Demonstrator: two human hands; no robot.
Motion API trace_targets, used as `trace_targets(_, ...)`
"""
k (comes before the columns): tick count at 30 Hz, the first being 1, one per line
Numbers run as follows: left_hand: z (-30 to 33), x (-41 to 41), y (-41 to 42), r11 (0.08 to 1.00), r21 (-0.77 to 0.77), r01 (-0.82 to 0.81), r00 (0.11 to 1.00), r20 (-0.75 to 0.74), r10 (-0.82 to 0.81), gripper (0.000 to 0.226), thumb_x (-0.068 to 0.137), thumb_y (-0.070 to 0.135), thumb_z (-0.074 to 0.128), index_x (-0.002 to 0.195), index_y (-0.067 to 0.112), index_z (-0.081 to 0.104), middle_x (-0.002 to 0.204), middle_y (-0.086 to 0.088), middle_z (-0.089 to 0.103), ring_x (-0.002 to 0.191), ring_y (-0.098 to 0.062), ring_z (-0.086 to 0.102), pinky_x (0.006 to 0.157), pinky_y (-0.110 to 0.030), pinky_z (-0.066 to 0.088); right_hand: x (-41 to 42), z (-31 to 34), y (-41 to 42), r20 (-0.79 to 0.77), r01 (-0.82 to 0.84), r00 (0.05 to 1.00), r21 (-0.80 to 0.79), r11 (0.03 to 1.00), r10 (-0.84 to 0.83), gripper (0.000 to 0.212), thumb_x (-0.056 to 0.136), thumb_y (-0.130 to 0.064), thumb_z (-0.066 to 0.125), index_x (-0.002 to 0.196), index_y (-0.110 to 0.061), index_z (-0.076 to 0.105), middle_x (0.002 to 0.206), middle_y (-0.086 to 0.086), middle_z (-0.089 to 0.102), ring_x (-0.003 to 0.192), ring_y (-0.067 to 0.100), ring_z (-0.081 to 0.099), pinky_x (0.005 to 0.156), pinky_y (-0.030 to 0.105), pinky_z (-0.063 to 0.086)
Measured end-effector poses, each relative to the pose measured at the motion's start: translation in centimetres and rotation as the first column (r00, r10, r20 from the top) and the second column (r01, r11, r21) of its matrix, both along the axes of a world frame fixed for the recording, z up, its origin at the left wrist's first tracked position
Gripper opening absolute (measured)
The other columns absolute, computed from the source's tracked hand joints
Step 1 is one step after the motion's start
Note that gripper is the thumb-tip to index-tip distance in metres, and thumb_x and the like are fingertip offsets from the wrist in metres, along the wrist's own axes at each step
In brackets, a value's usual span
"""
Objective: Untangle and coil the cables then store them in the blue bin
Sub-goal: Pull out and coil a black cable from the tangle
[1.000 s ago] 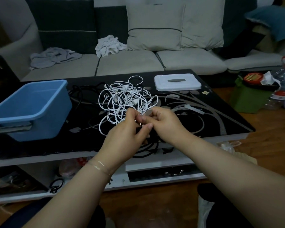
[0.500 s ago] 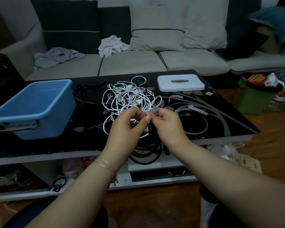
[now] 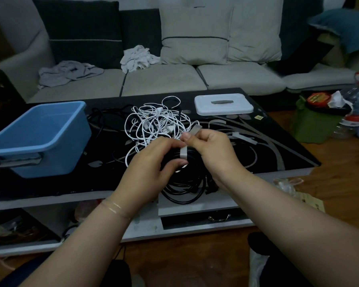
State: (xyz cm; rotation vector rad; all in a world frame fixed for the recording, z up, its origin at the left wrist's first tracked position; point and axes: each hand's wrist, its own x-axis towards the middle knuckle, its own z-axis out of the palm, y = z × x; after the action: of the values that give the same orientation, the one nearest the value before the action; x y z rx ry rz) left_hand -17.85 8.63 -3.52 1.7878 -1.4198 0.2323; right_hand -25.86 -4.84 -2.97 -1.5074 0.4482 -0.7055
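Note:
A coiled black cable (image 3: 184, 187) hangs over the table's front edge, held between both hands. My left hand (image 3: 151, 168) grips the top of the coil, thumb and fingers curled round it. My right hand (image 3: 211, 150) pinches a pale grey strap (image 3: 183, 154) that wraps round the coil, its free end sticking up past my thumb. Behind the hands lies a tangle of white cables (image 3: 155, 123) on the black table (image 3: 278, 154). More black cable (image 3: 106, 121) lies beside the empty blue bin (image 3: 42, 133) at the left.
A white lid (image 3: 223, 104) lies at the table's back right. Loose grey straps (image 3: 245, 138) lie on the glass right of my hands. A green box (image 3: 315, 125) with clutter stands on the floor at right. A sofa with cushions and cloths runs behind the table.
Both hands lifted slightly and drew apart. The grey strap came into view, pulled round the black coil, its end now raised by my right hand.

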Motion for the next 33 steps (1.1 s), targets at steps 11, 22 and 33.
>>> trace_targets(11,-0.5,-0.5,-0.8,0.997,0.064,-0.032,0.935,0.354,0.007,0.032,0.094,0.035,0.051,0.113,0.014,0.065,0.096,0.002,0.062,0.082,-0.016,0.06,0.067,-0.031,0.048,-1.0,1.9,-1.7,-0.285,-0.098,0.956,-0.097,0.99,0.067,0.036,0.082,-0.022,0.074,0.054,-0.011,0.055,0.04,-0.006,0.042,0.038,0.005,0.033,0.039,0.015,0.028)
trace_targets(22,-0.1,-1.7,-0.6,0.973,-0.021,-0.228,0.802,0.563,0.2,0.024,0.094,0.034,0.054,0.099,0.018,0.072,0.088,0.005,0.07,0.076,-0.016,0.066,0.054,-0.025,0.039,-1.2,1.7,-1.7,-0.205,-0.113,0.976,-0.224,0.968,0.067,0.025,0.09,-0.014,0.065,0.067,-0.01,0.056,0.055,0.004,0.056,0.045,0.005,0.046,0.052,0.018,0.042)
trace_targets(33,0.7,-2.0,-0.4,0.935,0.019,-0.354,0.854,0.414,0.315,0.026,0.09,0.038,0.053,0.094,0.02,0.072,0.077,0.005,0.068,0.065,-0.021,0.064,0.045,-0.028,0.04,-1.1,0.6,-1.1,-0.013,0.001,1.0,-0.515,0.857,-0.009,0.008,0.09,-0.017,0.062,0.09,-0.021,0.069,0.071,-0.015,0.065,0.071,0.002,0.062,0.075,0.029,0.051)
